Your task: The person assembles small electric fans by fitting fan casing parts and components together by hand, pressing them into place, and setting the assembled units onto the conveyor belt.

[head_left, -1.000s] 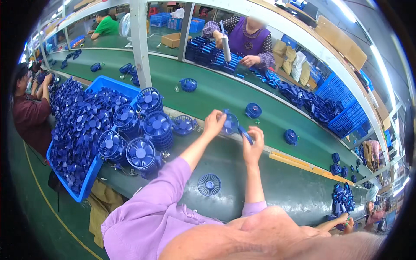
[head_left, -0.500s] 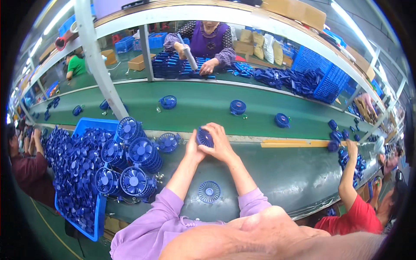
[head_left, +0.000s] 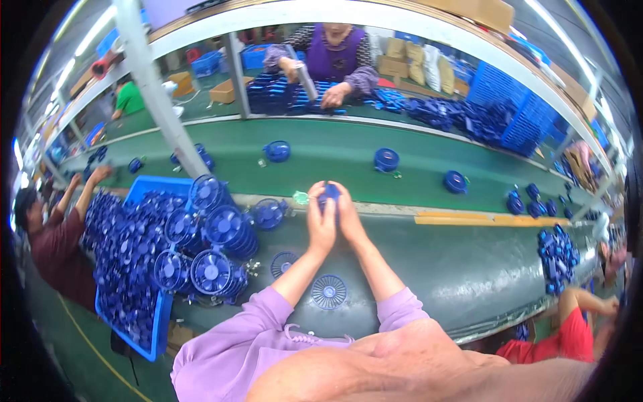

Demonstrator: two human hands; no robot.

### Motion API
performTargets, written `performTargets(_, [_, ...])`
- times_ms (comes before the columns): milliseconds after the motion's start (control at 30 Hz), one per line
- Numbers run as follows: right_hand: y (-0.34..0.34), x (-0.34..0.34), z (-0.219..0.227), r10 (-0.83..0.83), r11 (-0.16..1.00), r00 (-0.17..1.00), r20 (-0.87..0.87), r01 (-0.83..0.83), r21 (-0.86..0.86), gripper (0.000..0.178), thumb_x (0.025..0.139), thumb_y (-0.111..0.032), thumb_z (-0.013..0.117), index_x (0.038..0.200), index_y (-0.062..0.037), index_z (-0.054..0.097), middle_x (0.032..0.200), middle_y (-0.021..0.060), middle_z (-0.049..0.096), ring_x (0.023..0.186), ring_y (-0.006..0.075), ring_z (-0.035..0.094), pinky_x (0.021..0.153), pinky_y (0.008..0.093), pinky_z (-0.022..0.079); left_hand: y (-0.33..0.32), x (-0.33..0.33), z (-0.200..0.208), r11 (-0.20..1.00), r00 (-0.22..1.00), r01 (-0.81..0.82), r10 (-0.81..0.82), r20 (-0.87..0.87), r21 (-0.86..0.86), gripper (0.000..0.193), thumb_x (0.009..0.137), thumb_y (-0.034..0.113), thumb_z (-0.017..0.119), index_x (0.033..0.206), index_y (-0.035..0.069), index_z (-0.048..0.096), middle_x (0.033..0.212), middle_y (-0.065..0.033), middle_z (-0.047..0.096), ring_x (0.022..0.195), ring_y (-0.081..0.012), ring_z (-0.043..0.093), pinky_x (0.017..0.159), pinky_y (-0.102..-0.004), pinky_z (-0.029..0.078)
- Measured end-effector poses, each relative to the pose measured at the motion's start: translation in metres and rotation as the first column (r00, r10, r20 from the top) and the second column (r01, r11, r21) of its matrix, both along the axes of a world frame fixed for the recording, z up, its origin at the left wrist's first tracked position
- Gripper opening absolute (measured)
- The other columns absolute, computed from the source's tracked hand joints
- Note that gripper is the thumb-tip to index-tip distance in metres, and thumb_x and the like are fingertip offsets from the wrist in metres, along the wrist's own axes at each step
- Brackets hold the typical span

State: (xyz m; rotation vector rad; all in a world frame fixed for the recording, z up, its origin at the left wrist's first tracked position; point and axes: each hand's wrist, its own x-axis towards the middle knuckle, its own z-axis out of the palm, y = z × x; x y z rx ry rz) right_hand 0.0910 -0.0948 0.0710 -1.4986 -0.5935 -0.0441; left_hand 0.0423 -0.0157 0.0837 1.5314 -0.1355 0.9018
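Green factory belt, blue fan parts everywhere.
Left hand and right hand press together, pinching a small blue fan at twelve o'clock, steadying it.

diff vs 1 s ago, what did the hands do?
Both hands closed together: a second ago they were apart on a thin blue piece; now the left hand and right hand cup one small round blue plastic fan part between the fingertips. The view also swung. Unchanged: the blue crate of stacked fan grilles and the flat round grille on the green table.
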Motion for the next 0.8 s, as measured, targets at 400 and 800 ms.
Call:
performTargets(400, [0.000, -0.021, 0.027, 0.077, 0.996, 0.992, 0.099, -0.081, 0.041, 0.056, 0.097, -0.038, 0.047, 0.140, -0.0037, 0.039, 0.134, 0.0157, 0.046, 0.128, 0.0256, 0.043, 0.108, 0.0373, 0.032, 0.003, -0.003, 0.012, 0.979, 0.996, 0.038, -0.052, -0.066, -0.200, 0.028, 0.099, 0.016, 0.044, 0.124, 0.004, 0.041, 0.127, -0.0131, 0.048, 0.118, -0.0214, 0.046, 0.101, -0.0335, 0.037])
performTargets(800, [-0.006, -0.015, 0.012, 0.043, 0.997, 0.988, 0.147, -0.051, 0.051, 0.064, 0.098, -0.053, 0.032, 0.138, -0.0033, 0.039, 0.136, 0.0167, 0.045, 0.127, 0.0279, 0.043, 0.106, 0.0371, 0.033, -0.010, -0.004, 0.019, 0.997, 0.999, -0.047, 0.046, -0.012, -0.063, 0.030, 0.097, 0.016, 0.047, 0.124, 0.002, 0.047, 0.130, -0.0133, 0.048, 0.117, -0.0238, 0.049, 0.102, -0.0346, 0.037])
